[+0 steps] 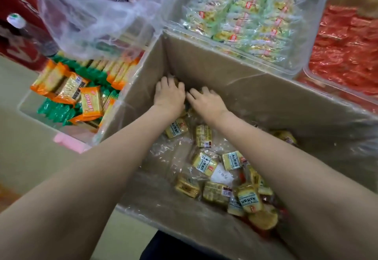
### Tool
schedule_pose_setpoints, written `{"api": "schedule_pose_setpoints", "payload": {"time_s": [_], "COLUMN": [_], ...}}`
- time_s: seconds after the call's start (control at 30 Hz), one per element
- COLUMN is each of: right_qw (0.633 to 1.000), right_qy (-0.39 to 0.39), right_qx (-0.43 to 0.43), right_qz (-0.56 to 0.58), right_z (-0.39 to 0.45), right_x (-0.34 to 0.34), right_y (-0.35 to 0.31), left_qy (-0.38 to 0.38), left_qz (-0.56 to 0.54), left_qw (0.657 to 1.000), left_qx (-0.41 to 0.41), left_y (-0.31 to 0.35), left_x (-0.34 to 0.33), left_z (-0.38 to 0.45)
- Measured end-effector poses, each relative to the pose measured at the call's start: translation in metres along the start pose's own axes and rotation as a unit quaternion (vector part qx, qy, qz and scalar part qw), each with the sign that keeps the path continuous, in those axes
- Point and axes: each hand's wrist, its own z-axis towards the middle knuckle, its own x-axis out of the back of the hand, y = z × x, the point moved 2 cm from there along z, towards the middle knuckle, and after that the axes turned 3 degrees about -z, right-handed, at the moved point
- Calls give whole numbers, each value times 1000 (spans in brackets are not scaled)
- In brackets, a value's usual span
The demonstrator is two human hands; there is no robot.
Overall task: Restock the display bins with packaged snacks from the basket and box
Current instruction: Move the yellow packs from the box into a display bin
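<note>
- Both my bare forearms reach forward and down into the cardboard box (235,79), which is lined with clear plastic film.
- My left hand (168,94) lies palm down at the far inner corner of the box, its fingers curled over a small yellow packet that is mostly hidden under them.
- My right hand (206,101) sits just beside it, palm down, fingers bent onto the packets; whether they actually grip one I cannot tell.
- Loose yellow snack packets (204,162) lie scattered across the bottom of the box, mostly toward the near right corner.
- To the left of the box, a clear bin (26,106) holds orange and green wrapped snacks (71,90).
- Beyond the box, a second clear bin (306,55) is filled with yellow-green packets (245,14); to its right, another holds red wrappers (343,55).
- A crumpled clear plastic bag (92,14) hangs at the upper left, above the orange and green bin.
</note>
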Motion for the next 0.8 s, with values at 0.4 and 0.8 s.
{"api": "schedule_pose_setpoints", "payload": {"time_s": [0.4, 0.8], "right_qw": [715, 313], "right_qy": [-125, -146], "right_qx": [-285, -233], "right_qz": [626, 909], "right_z": [-83, -111], "right_x": [-40, -38], "right_y": [44, 44], "left_qy": [-106, -361], "left_qz": [-18, -610], "left_qw": [994, 705], "left_qx": [-35, -20], "left_y": [8, 3], "left_x": [-8, 10], "left_z": [6, -19]}}
